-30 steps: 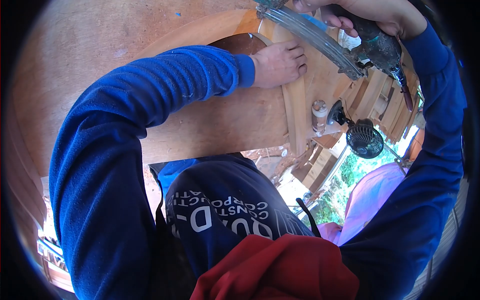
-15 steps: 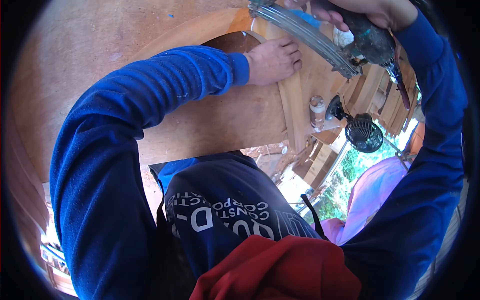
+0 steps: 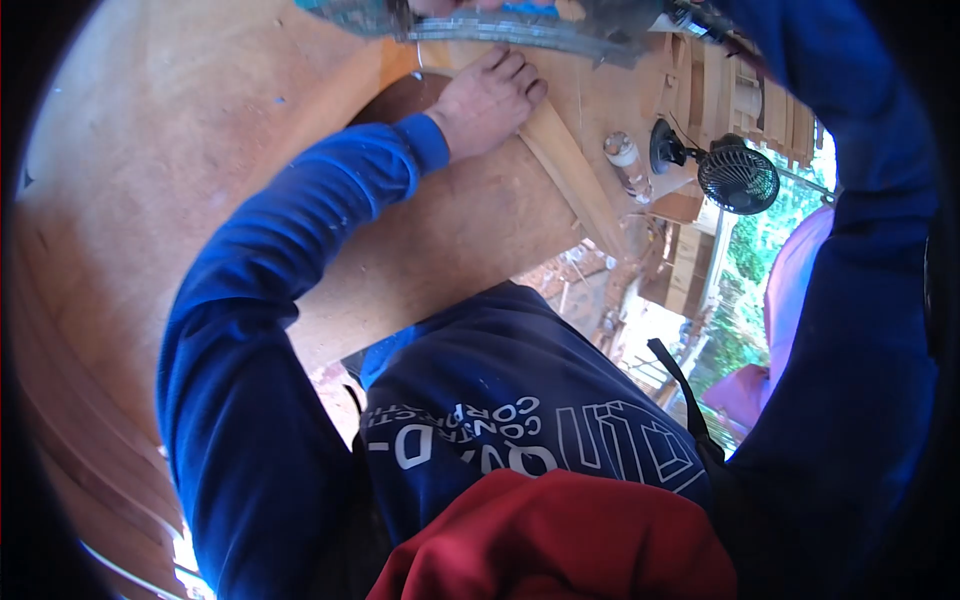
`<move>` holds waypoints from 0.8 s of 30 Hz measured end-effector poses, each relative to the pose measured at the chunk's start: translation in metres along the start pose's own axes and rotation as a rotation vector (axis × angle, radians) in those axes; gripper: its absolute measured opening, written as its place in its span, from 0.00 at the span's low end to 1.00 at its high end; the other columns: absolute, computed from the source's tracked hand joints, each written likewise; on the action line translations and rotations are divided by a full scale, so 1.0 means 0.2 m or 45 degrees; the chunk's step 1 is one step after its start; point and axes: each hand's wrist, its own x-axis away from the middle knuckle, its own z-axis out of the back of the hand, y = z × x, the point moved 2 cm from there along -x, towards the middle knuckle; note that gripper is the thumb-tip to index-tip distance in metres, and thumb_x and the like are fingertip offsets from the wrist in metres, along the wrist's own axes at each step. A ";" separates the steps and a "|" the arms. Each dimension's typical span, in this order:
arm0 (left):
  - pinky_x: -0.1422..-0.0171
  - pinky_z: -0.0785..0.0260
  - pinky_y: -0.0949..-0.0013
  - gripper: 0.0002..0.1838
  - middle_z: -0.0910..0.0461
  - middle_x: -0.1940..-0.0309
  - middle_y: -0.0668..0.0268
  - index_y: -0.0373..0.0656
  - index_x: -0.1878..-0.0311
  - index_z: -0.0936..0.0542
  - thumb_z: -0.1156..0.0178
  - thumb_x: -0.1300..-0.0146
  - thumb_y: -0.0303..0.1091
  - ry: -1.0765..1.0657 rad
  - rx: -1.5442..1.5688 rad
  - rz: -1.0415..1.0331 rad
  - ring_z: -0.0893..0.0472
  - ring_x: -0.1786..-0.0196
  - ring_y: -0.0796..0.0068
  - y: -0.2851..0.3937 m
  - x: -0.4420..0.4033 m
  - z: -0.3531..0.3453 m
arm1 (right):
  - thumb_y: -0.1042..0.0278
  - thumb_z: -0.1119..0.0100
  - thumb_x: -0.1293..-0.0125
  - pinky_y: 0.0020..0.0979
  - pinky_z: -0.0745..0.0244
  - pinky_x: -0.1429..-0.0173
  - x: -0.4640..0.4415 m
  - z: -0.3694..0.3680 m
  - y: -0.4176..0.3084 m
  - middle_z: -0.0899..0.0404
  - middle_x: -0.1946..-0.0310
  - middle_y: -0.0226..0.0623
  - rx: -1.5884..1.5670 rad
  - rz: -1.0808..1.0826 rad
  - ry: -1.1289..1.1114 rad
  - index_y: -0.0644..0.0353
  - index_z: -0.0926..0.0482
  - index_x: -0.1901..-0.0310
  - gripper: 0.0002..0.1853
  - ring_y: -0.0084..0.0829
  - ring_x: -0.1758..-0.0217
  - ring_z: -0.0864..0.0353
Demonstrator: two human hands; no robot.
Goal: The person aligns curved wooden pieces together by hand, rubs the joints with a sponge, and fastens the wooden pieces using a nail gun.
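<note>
My left hand (image 3: 488, 106) lies on a pale wooden strip (image 3: 572, 172), its fingers bent and closed over the strip. The strip runs along the edge of a plywood panel, beside a curved wooden piece (image 3: 345, 88) with a dark opening under it. At the top edge of the view my right hand (image 3: 450, 5) is mostly cut off, with a few fingers around a teal nail gun (image 3: 365, 14). The gun's long grey magazine (image 3: 520, 38) lies crosswise just above my left hand. An air fitting (image 3: 688, 14) sits at the gun's right end.
A broad plywood surface (image 3: 420, 250) spreads before me. To the right stand a clear container (image 3: 626, 165) and a small black fan (image 3: 738, 178). Stacked wood pieces (image 3: 695, 95) lie behind. Pink cloth (image 3: 795, 270) hangs at the right.
The nail gun has moved left and up in view, turned more level, and now sits close above my left hand. My left hand appears farther left and higher, still on the strip.
</note>
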 end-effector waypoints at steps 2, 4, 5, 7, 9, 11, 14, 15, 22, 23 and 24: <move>0.24 0.38 0.60 0.26 0.21 0.48 0.63 0.42 0.42 0.20 0.31 0.43 0.41 0.006 0.018 -0.005 0.25 0.36 0.62 0.00 0.00 0.03 | 0.70 0.45 0.37 0.33 0.35 0.72 -0.02 -0.07 -0.04 0.24 0.82 0.33 0.142 -0.118 0.193 0.60 0.22 0.79 0.12 0.28 0.80 0.28; 0.25 0.38 0.59 0.20 0.19 0.49 0.62 0.41 0.46 0.19 0.36 0.41 0.37 0.077 0.033 -0.010 0.24 0.37 0.62 0.00 0.01 0.03 | 0.65 0.37 0.38 0.32 0.33 0.71 0.01 -0.02 0.03 0.20 0.79 0.35 -0.230 -0.118 -0.057 0.62 0.19 0.75 0.11 0.27 0.77 0.25; 0.25 0.38 0.60 0.23 0.20 0.47 0.61 0.41 0.43 0.20 0.34 0.41 0.39 0.034 0.004 -0.010 0.25 0.36 0.62 0.00 0.01 0.04 | 0.63 0.33 0.39 0.31 0.31 0.69 0.04 0.05 0.07 0.18 0.77 0.37 -0.423 -0.127 -0.265 0.63 0.17 0.72 0.11 0.27 0.75 0.23; 0.24 0.38 0.60 0.30 0.22 0.43 0.59 0.41 0.38 0.21 0.30 0.42 0.44 -0.064 -0.028 0.008 0.27 0.32 0.60 0.00 0.00 0.04 | 0.62 0.30 0.37 0.28 0.31 0.80 0.08 -0.07 0.23 0.23 0.84 0.31 0.051 0.022 0.258 0.63 0.16 0.63 0.12 0.19 0.85 0.26; 0.19 0.45 0.54 0.34 0.24 0.36 0.57 0.39 0.32 0.25 0.35 0.41 0.43 -0.229 0.031 0.036 0.29 0.27 0.57 0.02 0.01 0.07 | 0.61 0.30 0.39 0.34 0.23 0.71 0.25 -0.14 0.41 0.18 0.80 0.39 0.238 0.113 0.462 0.64 0.16 0.61 0.14 0.31 0.80 0.19; 0.15 0.54 0.49 0.41 0.31 0.26 0.53 0.39 0.25 0.32 0.38 0.42 0.44 -0.122 0.447 -0.035 0.37 0.20 0.53 0.03 0.02 -0.15 | 0.62 0.30 0.39 0.37 0.20 0.57 0.49 -0.23 0.48 0.14 0.63 0.44 0.031 0.570 0.455 0.60 0.20 0.44 0.22 0.39 0.64 0.14; 0.11 0.66 0.42 0.52 0.52 0.16 0.42 0.44 0.17 0.42 0.37 0.45 0.49 -0.069 0.298 -0.047 0.56 0.13 0.43 0.08 0.00 0.12 | 0.73 0.30 0.45 0.41 0.20 0.51 0.73 -0.42 0.61 0.15 0.68 0.42 0.470 0.636 0.851 0.62 0.20 0.44 0.24 0.43 0.62 0.14; 0.12 0.60 0.43 0.52 0.51 0.17 0.41 0.42 0.18 0.40 0.35 0.47 0.46 -0.083 0.422 -0.055 0.54 0.14 0.41 0.11 0.00 0.11 | 0.72 0.32 0.43 0.40 0.22 0.51 0.78 -0.46 0.65 0.16 0.68 0.38 0.510 0.715 0.900 0.60 0.21 0.41 0.26 0.39 0.61 0.15; 0.23 0.33 0.45 0.41 0.26 0.30 0.55 0.47 0.25 0.31 0.33 0.34 0.60 -0.131 3.276 0.494 0.26 0.26 0.55 0.41 0.00 0.60 | 0.66 0.46 0.32 0.36 0.29 0.51 0.86 -0.53 0.77 0.23 0.73 0.23 1.217 0.696 1.090 0.54 0.20 0.39 0.21 0.25 0.66 0.19; 0.23 0.33 0.46 0.38 0.26 0.30 0.56 0.47 0.25 0.32 0.34 0.31 0.57 0.077 3.476 0.635 0.27 0.26 0.58 0.45 -0.06 0.66 | 0.66 0.46 0.32 0.36 0.28 0.48 0.86 -0.50 0.79 0.23 0.73 0.23 1.248 0.752 1.084 0.53 0.20 0.39 0.20 0.26 0.66 0.19; 0.23 0.33 0.46 0.35 0.26 0.31 0.57 0.47 0.25 0.33 0.36 0.27 0.55 0.316 3.695 0.787 0.28 0.26 0.61 0.52 -0.09 0.69 | 0.66 0.46 0.32 0.37 0.29 0.43 0.84 -0.47 0.79 0.22 0.71 0.24 1.314 0.775 1.163 0.53 0.20 0.38 0.21 0.26 0.63 0.19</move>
